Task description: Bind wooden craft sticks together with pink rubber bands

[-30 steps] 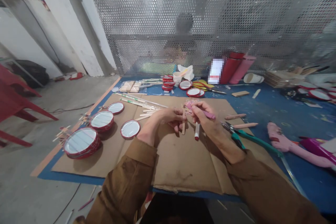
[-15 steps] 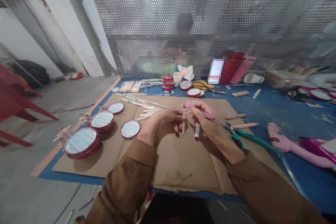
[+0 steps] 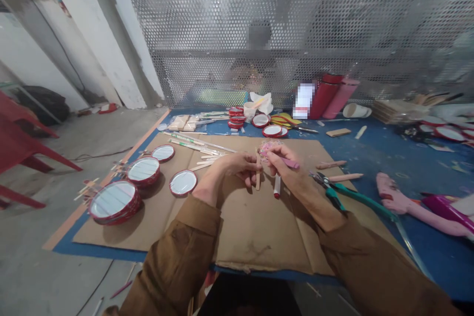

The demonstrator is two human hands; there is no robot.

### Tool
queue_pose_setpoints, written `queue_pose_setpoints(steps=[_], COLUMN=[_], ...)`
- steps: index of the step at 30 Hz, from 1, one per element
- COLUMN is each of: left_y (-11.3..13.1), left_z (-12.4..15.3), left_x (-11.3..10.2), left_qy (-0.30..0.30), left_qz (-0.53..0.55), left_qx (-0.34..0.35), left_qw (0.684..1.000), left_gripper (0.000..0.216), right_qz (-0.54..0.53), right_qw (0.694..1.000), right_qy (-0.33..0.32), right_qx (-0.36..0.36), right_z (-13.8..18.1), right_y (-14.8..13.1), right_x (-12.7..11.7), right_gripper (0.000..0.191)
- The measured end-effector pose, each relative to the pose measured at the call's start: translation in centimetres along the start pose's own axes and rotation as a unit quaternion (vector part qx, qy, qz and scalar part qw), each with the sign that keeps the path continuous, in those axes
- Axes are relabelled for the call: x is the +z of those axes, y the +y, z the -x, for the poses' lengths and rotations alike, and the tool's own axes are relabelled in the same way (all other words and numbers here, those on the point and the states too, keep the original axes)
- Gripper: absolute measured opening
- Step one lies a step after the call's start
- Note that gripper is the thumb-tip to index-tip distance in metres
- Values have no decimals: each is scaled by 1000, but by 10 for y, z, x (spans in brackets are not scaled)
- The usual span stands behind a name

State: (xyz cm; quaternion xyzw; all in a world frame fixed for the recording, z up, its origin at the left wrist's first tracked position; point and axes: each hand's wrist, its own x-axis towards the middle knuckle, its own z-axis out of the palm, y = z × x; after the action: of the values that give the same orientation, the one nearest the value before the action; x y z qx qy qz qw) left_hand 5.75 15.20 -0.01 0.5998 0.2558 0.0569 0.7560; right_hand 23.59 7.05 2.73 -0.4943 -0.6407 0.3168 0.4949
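Observation:
Above the middle of the cardboard sheet [image 3: 264, 237], my left hand [image 3: 242, 168] pinches a wooden craft stick [image 3: 258, 180] that stands nearly lengthwise to me. My right hand [image 3: 283, 160] grips a pink marker [image 3: 291, 163], its tip end at the stick's upper part; whether they touch I cannot tell. Just under the right hand lies a white marker with a red cap [image 3: 277, 187]. Behind the hands is a heap of small coloured rubber bands [image 3: 268, 145]. More craft sticks [image 3: 209, 159] lie left of my left hand, near a red-rimmed round lid [image 3: 183, 182].
Three red tins with strings and sticks, the largest a tin [image 3: 114, 201], stand at the left. Green-handled pliers [image 3: 333, 195] and a pink glue gun [image 3: 402, 202] lie right. Behind are scissors [image 3: 291, 122], a phone [image 3: 304, 100], a red flask [image 3: 326, 96] and a perforated metal screen [image 3: 207, 24].
The pink marker and my right hand have shifted very slightly left. My left hand keeps its hold on the craft stick; the objects around stay in place.

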Motion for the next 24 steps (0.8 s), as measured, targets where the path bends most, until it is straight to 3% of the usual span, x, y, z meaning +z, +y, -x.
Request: queue_pose_setpoints(steps=[8, 16, 24], left_y=[-1, 3, 4], left_z=[-2, 1, 5], left_x=[-1, 4, 6], left_qy=[7, -7, 11], left_qz=[-2, -8, 2], left_qx=[-7, 5, 0], left_qw=[1000, 1000, 1000], left_gripper=[37, 31, 38], right_qz=[3, -66, 18], right_qw=[1000, 997, 998], right_qy=[2, 49, 52], right_qx=[-4, 0, -35], right_z=[0, -3, 0], right_y=[2, 10, 9], right_x=[-1, 1, -2], right_gripper=[30, 35, 24])
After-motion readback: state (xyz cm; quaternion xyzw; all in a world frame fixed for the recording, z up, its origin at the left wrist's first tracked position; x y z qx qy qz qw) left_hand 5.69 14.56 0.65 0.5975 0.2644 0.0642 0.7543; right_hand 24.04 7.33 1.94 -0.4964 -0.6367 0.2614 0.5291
